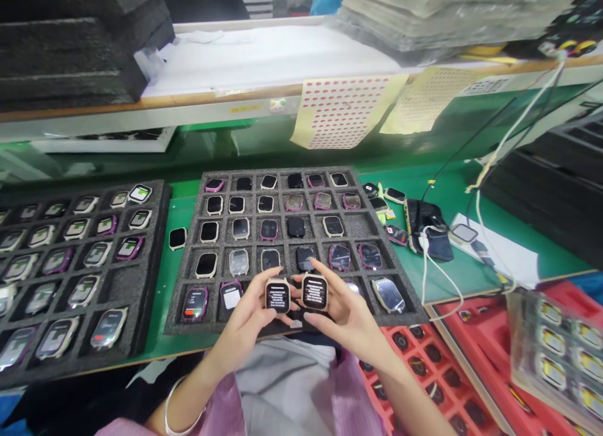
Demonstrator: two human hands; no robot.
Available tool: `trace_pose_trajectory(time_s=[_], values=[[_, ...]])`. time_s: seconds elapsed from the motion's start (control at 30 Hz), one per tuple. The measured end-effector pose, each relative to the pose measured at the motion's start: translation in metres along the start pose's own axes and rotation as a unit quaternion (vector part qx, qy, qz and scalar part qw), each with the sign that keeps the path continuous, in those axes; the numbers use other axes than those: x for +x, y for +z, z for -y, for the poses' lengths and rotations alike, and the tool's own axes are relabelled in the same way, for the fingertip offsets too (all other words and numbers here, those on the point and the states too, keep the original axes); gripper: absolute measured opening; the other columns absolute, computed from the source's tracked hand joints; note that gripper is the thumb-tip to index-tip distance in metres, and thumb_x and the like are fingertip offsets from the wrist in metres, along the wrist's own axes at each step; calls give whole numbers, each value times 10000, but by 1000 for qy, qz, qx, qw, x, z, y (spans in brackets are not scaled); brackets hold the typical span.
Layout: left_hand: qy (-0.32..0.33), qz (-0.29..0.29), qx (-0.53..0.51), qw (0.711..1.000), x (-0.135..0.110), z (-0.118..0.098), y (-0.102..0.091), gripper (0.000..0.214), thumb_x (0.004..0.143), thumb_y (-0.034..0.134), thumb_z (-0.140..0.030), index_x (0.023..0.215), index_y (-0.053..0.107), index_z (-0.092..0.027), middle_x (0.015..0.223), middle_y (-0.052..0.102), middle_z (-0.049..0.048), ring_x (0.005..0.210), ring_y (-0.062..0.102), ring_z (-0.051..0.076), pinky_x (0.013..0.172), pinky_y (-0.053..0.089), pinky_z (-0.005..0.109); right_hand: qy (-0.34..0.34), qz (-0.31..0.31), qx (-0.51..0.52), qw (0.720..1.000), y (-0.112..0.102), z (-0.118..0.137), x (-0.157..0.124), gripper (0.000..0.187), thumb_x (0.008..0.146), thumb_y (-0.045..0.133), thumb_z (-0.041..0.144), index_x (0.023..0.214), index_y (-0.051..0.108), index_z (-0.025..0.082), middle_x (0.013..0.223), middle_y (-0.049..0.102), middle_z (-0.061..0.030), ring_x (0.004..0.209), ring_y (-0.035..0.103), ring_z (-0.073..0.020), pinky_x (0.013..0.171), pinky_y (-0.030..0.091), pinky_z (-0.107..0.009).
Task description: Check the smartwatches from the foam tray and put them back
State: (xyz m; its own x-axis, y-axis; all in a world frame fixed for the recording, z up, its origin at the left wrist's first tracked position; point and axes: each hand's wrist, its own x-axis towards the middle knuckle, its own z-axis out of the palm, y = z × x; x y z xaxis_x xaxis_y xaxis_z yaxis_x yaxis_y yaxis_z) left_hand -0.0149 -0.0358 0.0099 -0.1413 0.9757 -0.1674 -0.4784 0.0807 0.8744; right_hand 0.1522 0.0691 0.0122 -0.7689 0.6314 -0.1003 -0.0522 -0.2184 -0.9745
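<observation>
My left hand (254, 304) is closed on a smartwatch case (277, 296) with a light frame and lines of white text on its dark screen. Beside it, my right hand (342, 301) grips a second watch case (315, 292), its lit screen showing similar text. Neither case has a strap. Both are held above the near edge of a grey foam tray (191, 250) whose compartments hold several more watch cases with white, purple or black frames. Part of the tray's front row is hidden behind my hands.
Left of the tray lies a single watch (178, 238), then another foam tray (153, 235) of lit watches. To the right are a black pouch (428, 228), white cables (443, 266) and loose watches. Red trays (414, 342) sit below at right. A shelf (226, 103) crosses the back.
</observation>
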Motion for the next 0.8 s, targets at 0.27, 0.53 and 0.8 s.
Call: trace_pose_trajectory(time_s=[0.27,0.53,0.8], values=[[15,4,-18,1000,1,-5,-8,457,859,562,-192,1303,462,-226,1153,606,105,999,636,247,790,567,359,-146,34,-424,893,-18,0,7,599,811,676,194,1372,471,239,1397,479,-129,1286,467,-296,1055,411,-493],[14,-26,-2,1000,6,-6,-5,381,871,612,-271,1230,512,-194,1053,650,96,870,674,197,660,596,275,-274,-68,-475,833,-27,-5,-5,391,851,646,215,1236,582,207,1236,577,-149,1135,563,-297,949,484,-475],[21,-40,2,999,7,-7,-5,365,866,619,-293,1201,533,-176,1011,667,104,824,685,199,605,592,261,-346,-151,-446,811,-25,-14,-16,259,799,629,46,999,665,207,818,632,-70,753,614,-222,665,510,-375]])
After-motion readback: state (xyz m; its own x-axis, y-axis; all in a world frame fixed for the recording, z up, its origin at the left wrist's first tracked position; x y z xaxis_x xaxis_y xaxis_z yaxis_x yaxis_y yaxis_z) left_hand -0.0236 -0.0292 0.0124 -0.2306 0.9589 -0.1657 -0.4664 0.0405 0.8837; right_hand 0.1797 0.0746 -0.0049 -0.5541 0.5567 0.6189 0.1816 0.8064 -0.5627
